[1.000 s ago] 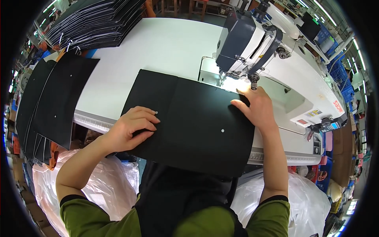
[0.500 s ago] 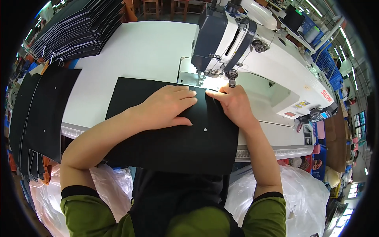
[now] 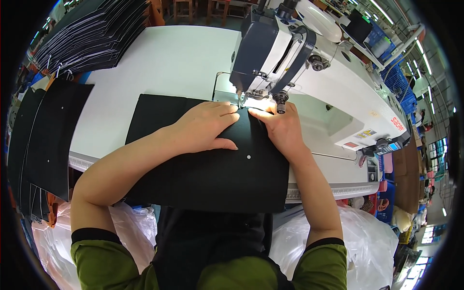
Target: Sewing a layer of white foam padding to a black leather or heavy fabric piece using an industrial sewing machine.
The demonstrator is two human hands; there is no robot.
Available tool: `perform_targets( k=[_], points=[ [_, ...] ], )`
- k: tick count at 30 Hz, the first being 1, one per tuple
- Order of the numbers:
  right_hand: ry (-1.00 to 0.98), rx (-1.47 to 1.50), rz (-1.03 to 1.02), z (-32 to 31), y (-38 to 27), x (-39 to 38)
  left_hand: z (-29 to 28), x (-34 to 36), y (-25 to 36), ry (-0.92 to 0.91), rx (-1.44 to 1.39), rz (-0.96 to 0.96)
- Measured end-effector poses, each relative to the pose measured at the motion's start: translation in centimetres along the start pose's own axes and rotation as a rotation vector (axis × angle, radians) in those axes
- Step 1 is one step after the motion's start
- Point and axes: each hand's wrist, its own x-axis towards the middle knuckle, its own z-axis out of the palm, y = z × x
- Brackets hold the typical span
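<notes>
A black flat panel [image 3: 212, 179] with a small round hole lies on the white sewing machine table, its near edge overhanging the front. Its far edge is at the presser foot [image 3: 241, 99], under a bright lamp. My left hand [image 3: 208, 126] rests flat on the panel, left of the foot, fingers stretched out and thumb spread. My right hand [image 3: 281, 126] grips the panel's far right corner. Its thumb lies on top, pointing at the foot; its other fingers are partly hidden behind the machine head.
The sewing machine [image 3: 333, 82] arches over the right side. A tall stack of black panels [image 3: 92, 36] stands at the far left, and more black panels [image 3: 50, 140] hang over the table's left edge. Clear plastic bags [image 3: 338, 246] lie below the table front.
The whole view has shifted slightly. My left hand has slid a little right and away over the panel. The panel and my right hand stay at the presser foot.
</notes>
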Motion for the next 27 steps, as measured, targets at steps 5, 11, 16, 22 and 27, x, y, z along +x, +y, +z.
perform_targets(
  k=[5,11,16,22,27],
  points=[
    [0.007,-0.019,-0.011,0.5,-0.1,0.0,0.1,-0.2,-0.1,0.001,-0.014,-0.003],
    [-0.051,-0.042,0.01,-0.1,0.0,-0.1,-0.1,0.2,-0.2,-0.036,-0.044,-0.021],
    [0.023,-0.085,-0.01,-0.9,-0.3,0.0,0.0,0.1,-0.4,-0.051,-0.043,-0.035],
    [0.133,0.214,0.165,-1.3,1.0,-0.2,0.0,0.6,-0.5,-0.117,-0.08,-0.093],
    [0.191,0.507,0.392,-1.2,1.1,0.4,0.4,0.5,-0.7,-0.075,-0.054,-0.069]
  ],
)
